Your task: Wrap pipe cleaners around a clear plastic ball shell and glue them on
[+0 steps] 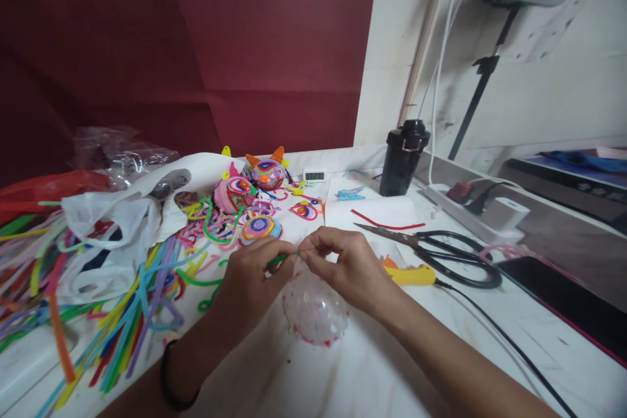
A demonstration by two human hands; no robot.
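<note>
A short green pipe cleaner [277, 260] runs between the fingers of my left hand [257, 277]. My right hand [350, 268] pinches at its tip, where the fingertips of both hands meet. Just below them, a clear plastic dome [318, 313] with red bits along its rim sits on the white table. Behind my hands lie a round disc [262, 228] of coiled coloured pipe cleaners and a small coiled fish-like shape [306, 210]. Two decorated balls, one pink [234, 192] and one with orange ears [268, 172], stand farther back.
Loose pipe cleaners [127, 320] and a white plastic bag [108, 248] crowd the left. To the right are scissors [441, 251], a yellow corded tool [411, 275], a phone [563, 300] and a power strip [470, 212]. A black bottle [404, 160] stands behind.
</note>
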